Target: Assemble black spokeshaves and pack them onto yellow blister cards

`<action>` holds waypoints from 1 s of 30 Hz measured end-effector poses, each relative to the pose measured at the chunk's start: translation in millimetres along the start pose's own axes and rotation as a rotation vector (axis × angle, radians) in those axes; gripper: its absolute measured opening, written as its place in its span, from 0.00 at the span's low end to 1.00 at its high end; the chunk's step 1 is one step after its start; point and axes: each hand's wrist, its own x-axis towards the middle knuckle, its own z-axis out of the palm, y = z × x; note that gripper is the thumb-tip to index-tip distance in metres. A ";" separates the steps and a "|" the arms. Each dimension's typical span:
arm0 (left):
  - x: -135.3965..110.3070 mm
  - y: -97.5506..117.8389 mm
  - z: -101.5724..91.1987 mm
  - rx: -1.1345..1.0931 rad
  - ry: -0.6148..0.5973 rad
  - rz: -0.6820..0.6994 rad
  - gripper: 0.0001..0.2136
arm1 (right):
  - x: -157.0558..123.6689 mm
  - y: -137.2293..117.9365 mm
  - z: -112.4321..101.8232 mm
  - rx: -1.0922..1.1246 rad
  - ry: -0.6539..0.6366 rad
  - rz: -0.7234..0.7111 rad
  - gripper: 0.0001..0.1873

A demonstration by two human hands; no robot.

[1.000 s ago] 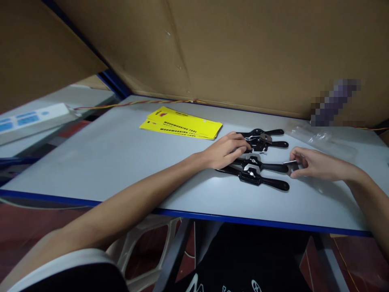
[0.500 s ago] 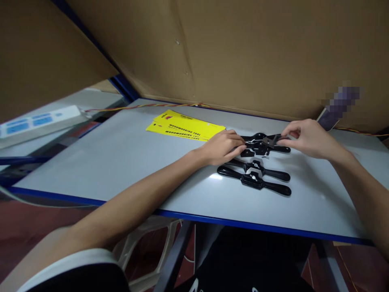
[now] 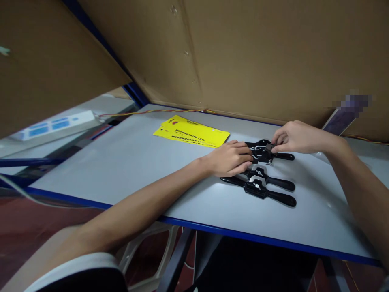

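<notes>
My left hand (image 3: pixel 232 158) lies with curled fingers over the left handle of a black spokeshave (image 3: pixel 285 156), partly hiding it. Above that spokeshave's middle, my right hand (image 3: pixel 288 140) pinches a small dark metal plate (image 3: pixel 269 148) between thumb and fingertips. Black parts and a silver wing screw (image 3: pixel 269 162) lie close together there; the fingers cover some of them. Nearer me are two more black spokeshaves, a middle one (image 3: pixel 281 183) and a front one (image 3: pixel 281 198), with silver fittings at their centres.
Yellow printed cards (image 3: pixel 194 133) lie left of the tools, overlapping. Behind the table runs a red and yellow cable (image 3: pixel 170 110) along a brown board (image 3: pixel 258 61). A white power strip (image 3: pixel 60 125) is at the left, and a blue edge (image 3: pixel 243 233) borders the table front.
My right hand has moved left and brought the metal plate over the spokeshave's middle. My left hand stays over the handle. The whole view has shifted slightly.
</notes>
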 end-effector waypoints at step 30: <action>0.5 -8.0 5.2 -0.206 -0.060 -0.257 0.10 | 19.1 12.5 36.3 0.200 0.074 0.127 0.04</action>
